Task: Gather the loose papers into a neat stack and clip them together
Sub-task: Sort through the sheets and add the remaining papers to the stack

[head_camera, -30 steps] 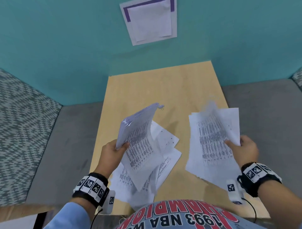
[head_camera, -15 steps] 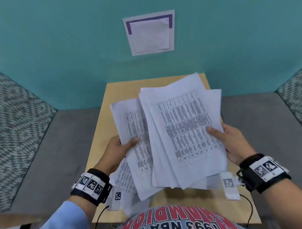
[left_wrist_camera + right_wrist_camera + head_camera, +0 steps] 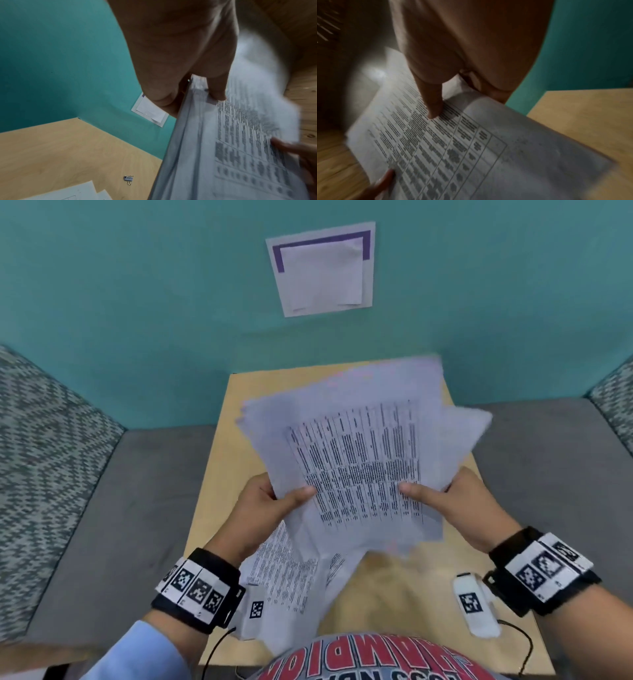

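Observation:
A loose bundle of printed papers is held in the air above the light wooden table. My left hand pinches its left edge, thumb on top. My right hand pinches the right edge, thumb on the printed table. The sheets are fanned and uneven, their far corners blurred. In the left wrist view the bundle runs from my thumb, and a small binder clip lies on the table below. Other sheets lie on the table near my body.
A teal wall rises behind the table, with a white sheet on a purple-edged card stuck to it. Grey cushioned seating flanks the table on both sides, with patterned upholstery at the far left.
One second ago each hand held a separate sheaf apart. The hands then came together, and both now grip one merged bundle, raised higher and closer to the wall.

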Available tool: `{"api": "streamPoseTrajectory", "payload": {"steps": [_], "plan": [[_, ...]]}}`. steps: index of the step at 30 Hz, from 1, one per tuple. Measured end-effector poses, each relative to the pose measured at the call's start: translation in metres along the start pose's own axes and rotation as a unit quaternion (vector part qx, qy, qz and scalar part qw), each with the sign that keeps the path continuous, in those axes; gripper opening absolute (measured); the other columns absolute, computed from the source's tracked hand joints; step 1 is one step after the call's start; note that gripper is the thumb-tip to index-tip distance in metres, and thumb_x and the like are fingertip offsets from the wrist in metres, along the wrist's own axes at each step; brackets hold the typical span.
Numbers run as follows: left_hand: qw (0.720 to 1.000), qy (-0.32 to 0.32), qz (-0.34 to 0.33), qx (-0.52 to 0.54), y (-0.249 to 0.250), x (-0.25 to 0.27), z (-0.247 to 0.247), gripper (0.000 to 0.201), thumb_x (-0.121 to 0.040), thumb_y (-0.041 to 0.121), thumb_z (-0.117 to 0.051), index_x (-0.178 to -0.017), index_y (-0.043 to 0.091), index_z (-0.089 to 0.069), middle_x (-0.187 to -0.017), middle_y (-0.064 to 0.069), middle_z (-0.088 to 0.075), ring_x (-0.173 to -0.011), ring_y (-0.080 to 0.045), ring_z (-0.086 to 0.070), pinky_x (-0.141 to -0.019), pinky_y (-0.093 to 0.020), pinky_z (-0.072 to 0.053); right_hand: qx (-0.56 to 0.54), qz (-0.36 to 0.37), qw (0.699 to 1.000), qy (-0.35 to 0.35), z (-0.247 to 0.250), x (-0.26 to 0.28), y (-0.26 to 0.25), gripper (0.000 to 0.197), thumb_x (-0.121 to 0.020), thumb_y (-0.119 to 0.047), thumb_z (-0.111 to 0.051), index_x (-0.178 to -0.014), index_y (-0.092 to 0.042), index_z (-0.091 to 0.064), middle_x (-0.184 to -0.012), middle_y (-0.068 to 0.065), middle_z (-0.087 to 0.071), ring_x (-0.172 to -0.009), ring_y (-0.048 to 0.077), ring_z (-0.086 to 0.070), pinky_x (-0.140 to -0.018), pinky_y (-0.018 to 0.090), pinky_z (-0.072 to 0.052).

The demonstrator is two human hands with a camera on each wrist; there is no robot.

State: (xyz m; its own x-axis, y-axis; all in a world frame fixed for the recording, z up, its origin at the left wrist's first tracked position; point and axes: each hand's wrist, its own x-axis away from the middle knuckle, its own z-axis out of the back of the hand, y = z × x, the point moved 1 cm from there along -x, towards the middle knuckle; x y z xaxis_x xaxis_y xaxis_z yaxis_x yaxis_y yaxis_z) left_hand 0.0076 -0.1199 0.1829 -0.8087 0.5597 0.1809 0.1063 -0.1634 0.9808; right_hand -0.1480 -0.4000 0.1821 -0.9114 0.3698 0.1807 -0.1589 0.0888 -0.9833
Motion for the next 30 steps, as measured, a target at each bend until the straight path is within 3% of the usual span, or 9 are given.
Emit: {"api": "streamPoseTrajectory", "payload": {"steps": [3,6,8,11,15,20,24,28,30], "plan": [[1.0,0.0,0.01,-0.024,-0.017,0.002,-0.004,0.03,-0.09,0.009,-0.083,-0.118,0.009,-0.076,-0.112,0.0,-0.085,-0.105,-0.012,-0.08,-0.09,-0.028,-0.063,0.024,0.018,0.999,0.04,-0.002,0.007,0.013,0.034,-0.085,-0.004,-0.081,-0.117,-0.012,-0.075,-0.112,-0.009,-0.081,-0.103,0.001,-0.075,-0.088,0.016,-0.057],[0.992,-0.022,0.093,-0.088,-0.044,0.002,-0.008,0.041,-0.086,0.035,-0.089,-0.124,0.027,-0.077,-0.119,0.006,-0.083,-0.113,-0.01,-0.077,-0.101,-0.036,-0.061,0.068,-0.015,0.996,0.048,-0.008,0.004,0.05,0.025,-0.087,-0.007,-0.081,-0.111,-0.013,-0.079,-0.109,-0.002,-0.082,-0.103,0.011,-0.077,-0.093,0.032,-0.059],[0.982,-0.025,0.115,-0.15,-0.055,-0.001,-0.012,0.03,-0.089,0.04,-0.085,-0.117,0.029,-0.08,-0.107,-0.002,-0.085,-0.097,-0.015,-0.08,-0.094,-0.046,-0.063,0.078,-0.033,0.995,0.053,-0.01,0.001,0.072,0.017,-0.087,-0.007,-0.081,-0.104,-0.01,-0.08,-0.102,0.005,-0.083,-0.097,0.019,-0.077,-0.09,0.04,-0.059],[0.987,0.014,0.123,-0.101,-0.058,-0.005,-0.015,0.021,-0.093,0.028,-0.083,-0.11,0.016,-0.081,-0.086,0.003,-0.084,-0.065,-0.008,-0.069,-0.063,-0.029,-0.053,0.051,-0.038,0.994,0.084,-0.011,0.0,0.081,0.016,-0.086,-0.005,-0.081,-0.102,-0.008,-0.08,-0.097,0.003,-0.083,-0.089,0.015,-0.077,-0.084,0.035,-0.058],[0.996,0.052,0.066,-0.035,-0.051,-0.006,-0.012,0.03,-0.083,0.044,-0.086,-0.104,0.022,-0.085,-0.1,-0.012,-0.085,-0.084,-0.02,-0.067,-0.077,-0.037,-0.048,0.007,-0.019,0.994,0.111,-0.008,0.004,0.065,0.027,-0.085,-0.003,-0.083,-0.11,-0.008,-0.078,-0.103,0.001,-0.083,-0.097,0.013,-0.079,-0.088,0.031,-0.062],[0.996,0.017,0.035,-0.077,-0.051,0.002,-0.019,0.017,-0.093,0.013,-0.083,-0.109,0.009,-0.08,-0.092,0.001,-0.082,-0.083,-0.007,-0.076,-0.074,-0.022,-0.058,0.037,-0.014,0.997,0.061,-0.007,0.009,0.067,0.022,-0.085,0.0,-0.081,-0.102,-0.014,-0.079,-0.094,-0.01,-0.083,-0.084,0.003,-0.076,-0.072,0.012,-0.055],[0.991,-0.018,0.038,-0.124,-0.053,0.005,-0.027,0.007,-0.094,0.016,-0.082,-0.1,0.014,-0.082,-0.091,-0.009,-0.08,-0.077,-0.009,-0.068,-0.071,-0.018,-0.051,0.09,-0.043,0.993,0.059,-0.01,0.001,0.078,0.014,-0.092,-0.003,-0.074,-0.091,-0.016,-0.079,-0.084,0.002,-0.08,-0.079,0.013,-0.071,-0.07,0.021,-0.052],[0.995,0.067,0.075,-0.018,-0.046,0.003,-0.022,0.023,-0.082,0.031,-0.093,-0.101,0.025,-0.08,-0.095,-0.017,-0.083,-0.077,-0.019,-0.066,-0.075,-0.036,-0.051,0.058,-0.031,0.994,0.082,-0.014,-0.004,0.066,0.013,-0.092,-0.01,-0.077,-0.099,-0.021,-0.081,-0.095,-0.005,-0.084,-0.091,0.011,-0.079,-0.083,0.029,-0.059],[0.993,0.083,0.082,0.0,-0.045,0.003,-0.021,0.025,-0.08,0.034,-0.095,-0.096,0.024,-0.078,-0.086,-0.009,-0.081,-0.08,-0.018,-0.065,-0.079,-0.036,-0.052,0.041,-0.027,0.995,0.083,-0.016,0.0,0.063,0.014,-0.092,-0.01,-0.077,-0.103,-0.018,-0.081,-0.098,-0.005,-0.084,-0.094,0.011,-0.079,-0.088,0.03,-0.059]]}}
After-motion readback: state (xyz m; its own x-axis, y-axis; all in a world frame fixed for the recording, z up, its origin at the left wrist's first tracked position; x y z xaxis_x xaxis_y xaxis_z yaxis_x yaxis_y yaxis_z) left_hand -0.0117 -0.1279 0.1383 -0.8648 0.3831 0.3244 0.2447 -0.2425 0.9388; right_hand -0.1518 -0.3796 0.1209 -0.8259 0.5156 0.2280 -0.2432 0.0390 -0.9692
